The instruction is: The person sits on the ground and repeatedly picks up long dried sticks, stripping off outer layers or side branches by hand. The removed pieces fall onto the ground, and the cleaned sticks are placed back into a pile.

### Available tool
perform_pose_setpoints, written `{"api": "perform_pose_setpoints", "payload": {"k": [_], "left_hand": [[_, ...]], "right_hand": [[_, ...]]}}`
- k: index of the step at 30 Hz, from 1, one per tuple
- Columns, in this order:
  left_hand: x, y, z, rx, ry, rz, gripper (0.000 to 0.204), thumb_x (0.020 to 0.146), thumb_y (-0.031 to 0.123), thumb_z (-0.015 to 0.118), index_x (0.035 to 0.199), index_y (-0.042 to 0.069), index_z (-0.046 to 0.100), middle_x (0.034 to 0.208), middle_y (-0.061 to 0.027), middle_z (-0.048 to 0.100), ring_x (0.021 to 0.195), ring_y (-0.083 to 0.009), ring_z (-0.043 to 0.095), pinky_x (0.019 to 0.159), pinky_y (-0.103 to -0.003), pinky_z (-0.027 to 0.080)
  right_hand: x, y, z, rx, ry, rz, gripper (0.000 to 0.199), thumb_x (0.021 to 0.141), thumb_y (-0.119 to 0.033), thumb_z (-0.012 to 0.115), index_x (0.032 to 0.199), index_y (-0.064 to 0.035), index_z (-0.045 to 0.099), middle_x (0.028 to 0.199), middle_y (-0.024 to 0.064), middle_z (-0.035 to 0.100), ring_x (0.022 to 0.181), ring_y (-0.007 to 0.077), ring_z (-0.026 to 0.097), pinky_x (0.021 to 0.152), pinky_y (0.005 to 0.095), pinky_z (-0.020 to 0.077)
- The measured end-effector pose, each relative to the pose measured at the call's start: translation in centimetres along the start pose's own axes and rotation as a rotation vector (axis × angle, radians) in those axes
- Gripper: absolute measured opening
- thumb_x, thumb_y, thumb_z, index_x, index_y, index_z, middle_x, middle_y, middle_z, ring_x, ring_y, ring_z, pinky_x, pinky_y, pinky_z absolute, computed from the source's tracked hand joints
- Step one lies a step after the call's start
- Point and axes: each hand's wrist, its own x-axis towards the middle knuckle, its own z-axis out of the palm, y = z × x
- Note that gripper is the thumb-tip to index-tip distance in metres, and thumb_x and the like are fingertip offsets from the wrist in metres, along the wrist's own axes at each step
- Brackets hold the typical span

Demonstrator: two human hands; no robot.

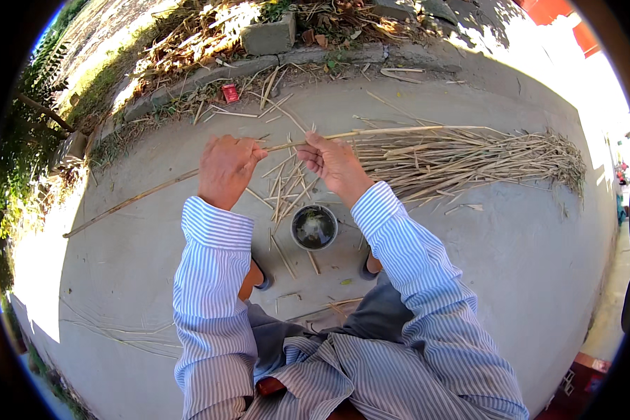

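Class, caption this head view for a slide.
Both hands, left and right, grip one long reed stalk above a small cup.

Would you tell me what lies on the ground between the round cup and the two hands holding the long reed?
In the head view, loose short reed pieces lie scattered on the concrete between the cup and the left hand and right hand gripping the long reed.

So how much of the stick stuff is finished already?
Some looks done: short pale strips lie scattered on the concrete by the small round cup. In hand now is one long reed stalk, gripped by the left hand and the right hand. Probably most is left: a big pile of reeds waits on the right.
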Motion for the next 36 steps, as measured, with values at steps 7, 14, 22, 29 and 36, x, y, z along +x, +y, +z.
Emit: {"api": "perform_pose_setpoints", "payload": {"k": [7, 14, 22, 29, 36], "left_hand": [[-1.9, -4.5, -6.8, 0.104, -0.065, -0.252, 0.018, 0.075, 0.024, 0.072, 0.076, 0.008, 0.063, 0.069, -0.0048, 0.061, 0.073, -0.0231, 0.058, 0.074, -0.037, 0.038], [0.7, 2.0, 0.9, -0.268, -0.024, -0.059, 0.019, 0.077, 0.025, 0.072, 0.081, 0.008, 0.065, 0.067, -0.0055, 0.062, 0.067, -0.0245, 0.058, 0.064, -0.039, 0.040], [-0.8, -2.7, -0.1, -0.513, -0.182, -0.346, 0.017, 0.082, 0.018, 0.070, 0.086, 0.002, 0.066, 0.073, -0.0090, 0.067, 0.066, -0.0151, 0.062, 0.061, -0.029, 0.047], [-1.3, -5.9, 1.5, -0.925, 0.012, -0.590, 0.017, 0.083, 0.018, 0.069, 0.091, 0.003, 0.066, 0.071, -0.0084, 0.065, 0.064, -0.0170, 0.061, 0.059, -0.029, 0.045], [0.6, -2.5, -0.7, 0.419, 0.433, -0.142, 0.028, 0.085, 0.031, 0.066, 0.090, 0.004, 0.065, 0.079, -0.0079, 0.066, 0.082, -0.0228, 0.061, 0.073, -0.039, 0.043]], "right_hand": [[1.4, -5.8, -5.6, 0.039, 0.223, -0.207, 0.019, 0.091, -0.019, 0.062, 0.100, -0.0029, 0.059, 0.089, 0.0055, 0.063, 0.078, 0.0130, 0.060, 0.064, 0.0259, 0.0482], [-2.1, -1.4, 0.4, 0.025, -0.102, -0.108, 0.020, 0.092, -0.019, 0.060, 0.105, -0.0036, 0.058, 0.092, 0.0060, 0.065, 0.080, 0.0120, 0.060, 0.067, 0.0237, 0.0473], [-1.1, -6.7, -5.9, -0.024, 0.167, -0.257, 0.018, 0.093, -0.022, 0.059, 0.100, -0.0049, 0.057, 0.094, 0.0080, 0.066, 0.079, 0.0123, 0.061, 0.066, 0.0236, 0.0492], [-1.2, -6.1, -5.6, -0.079, 0.166, -0.264, 0.018, 0.093, -0.019, 0.060, 0.099, -0.0029, 0.057, 0.097, 0.0102, 0.067, 0.080, 0.0128, 0.063, 0.066, 0.0227, 0.0506], [-1.0, -4.7, -3.9, -0.080, 0.111, -0.202, 0.021, 0.093, -0.020, 0.060, 0.102, -0.0012, 0.058, 0.096, 0.0102, 0.067, 0.081, 0.0137, 0.063, 0.067, 0.0235, 0.0507]]}}
